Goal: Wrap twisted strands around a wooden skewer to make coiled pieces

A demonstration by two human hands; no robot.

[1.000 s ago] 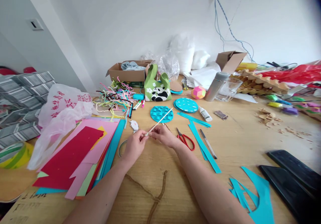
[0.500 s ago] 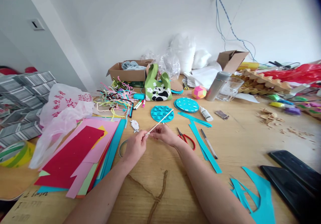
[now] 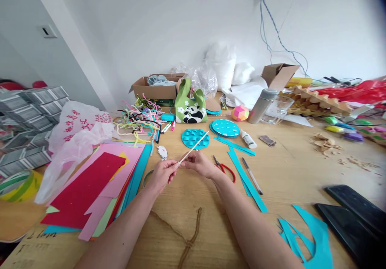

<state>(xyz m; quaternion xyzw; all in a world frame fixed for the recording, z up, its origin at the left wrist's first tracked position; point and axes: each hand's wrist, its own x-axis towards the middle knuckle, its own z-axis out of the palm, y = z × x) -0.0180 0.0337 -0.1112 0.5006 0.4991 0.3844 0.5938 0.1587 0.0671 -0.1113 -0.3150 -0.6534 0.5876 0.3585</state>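
Observation:
A thin pale stick (image 3: 194, 148) slants up and to the right over the wooden table (image 3: 289, 168). My left hand (image 3: 161, 175) pinches its near end. My right hand (image 3: 199, 164) grips the same end from the other side, fingers closed. The stick's far tip hangs over a teal dimpled paper disc (image 3: 195, 138). A second teal disc (image 3: 225, 128) lies just right of it. Red-handled scissors (image 3: 223, 167) rest beside my right wrist.
Stacked coloured paper sheets (image 3: 96, 188) lie at the left, teal paper strips (image 3: 245, 172) and offcuts (image 3: 310, 241) at the right. A brown cord (image 3: 188, 241) lies near me. A green panda bag (image 3: 191, 108), cardboard boxes, pipe cleaners (image 3: 138, 116), a glue tube (image 3: 248, 139) and a bottle crowd the back.
Both hands and the stick stay almost in place; the view has tipped slightly, so everything sits a little lower in the frame.

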